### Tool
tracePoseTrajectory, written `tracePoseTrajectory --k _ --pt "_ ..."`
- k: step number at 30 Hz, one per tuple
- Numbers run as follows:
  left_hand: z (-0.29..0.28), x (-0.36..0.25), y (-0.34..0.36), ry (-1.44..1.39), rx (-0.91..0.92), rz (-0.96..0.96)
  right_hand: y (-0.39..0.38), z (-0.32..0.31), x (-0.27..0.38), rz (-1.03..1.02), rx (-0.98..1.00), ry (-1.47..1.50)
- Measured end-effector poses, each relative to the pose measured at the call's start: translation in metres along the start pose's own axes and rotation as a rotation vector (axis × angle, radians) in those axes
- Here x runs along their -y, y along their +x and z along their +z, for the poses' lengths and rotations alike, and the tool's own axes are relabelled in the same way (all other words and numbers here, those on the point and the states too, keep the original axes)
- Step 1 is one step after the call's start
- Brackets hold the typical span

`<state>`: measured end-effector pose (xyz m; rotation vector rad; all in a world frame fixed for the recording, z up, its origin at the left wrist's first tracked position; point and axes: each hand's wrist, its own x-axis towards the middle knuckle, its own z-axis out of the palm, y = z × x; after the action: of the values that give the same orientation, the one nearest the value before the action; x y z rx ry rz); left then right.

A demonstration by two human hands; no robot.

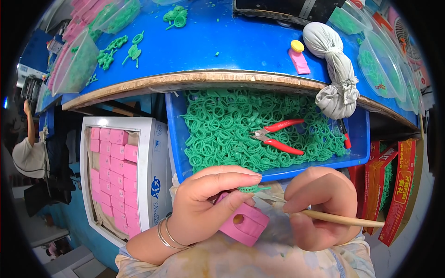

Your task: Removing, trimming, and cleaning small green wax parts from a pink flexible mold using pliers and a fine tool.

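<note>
Left hand (208,197) pinches a small green piece (250,189) and holds a pink block (250,228); right hand (322,197) is closed around a wooden-handled tool (345,218). Both sit beside the near rim of the blue bin (175,134), a narrow gap between; the counter (199,51) lies farther. Right fingers curl.

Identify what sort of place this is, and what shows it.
Probably a small-parts workshop, perhaps for ring models: a blue bin full of green ring-shaped pieces, red-handled cutters lying on them, and a slim wooden-handled tool in the right hand.
</note>
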<state>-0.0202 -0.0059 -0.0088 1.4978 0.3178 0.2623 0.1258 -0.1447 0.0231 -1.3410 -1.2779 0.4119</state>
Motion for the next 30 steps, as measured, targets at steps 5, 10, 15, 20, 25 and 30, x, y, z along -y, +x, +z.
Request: tracePoseTrajectory --k 5,10,15,20,25,30 --pt "-0.0016 0.0013 0.0021 0.136 0.024 0.119 0.0002 0.0041 -0.0023 -0.005 0.002 -0.019" --pt "-0.0004 -0.0012 0.001 0.112 0.009 0.076 0.0015 0.0033 -0.0022 0.02 0.016 -0.032" --pt "-0.0001 -0.0013 0.0011 0.143 0.004 0.098 0.0016 0.0028 -0.0024 0.02 0.013 -0.023" --pt "-0.0008 -0.0004 0.0018 0.165 0.006 0.143 0.0016 0.0026 -0.0027 0.028 0.034 0.004" --pt "-0.0003 -0.0024 0.0011 0.156 0.0 0.111 0.0016 0.0027 -0.0038 0.043 0.019 0.032" --pt "-0.0021 -0.0007 0.0027 0.192 0.023 0.166 -0.0018 0.0018 -0.0055 0.092 0.035 0.067"
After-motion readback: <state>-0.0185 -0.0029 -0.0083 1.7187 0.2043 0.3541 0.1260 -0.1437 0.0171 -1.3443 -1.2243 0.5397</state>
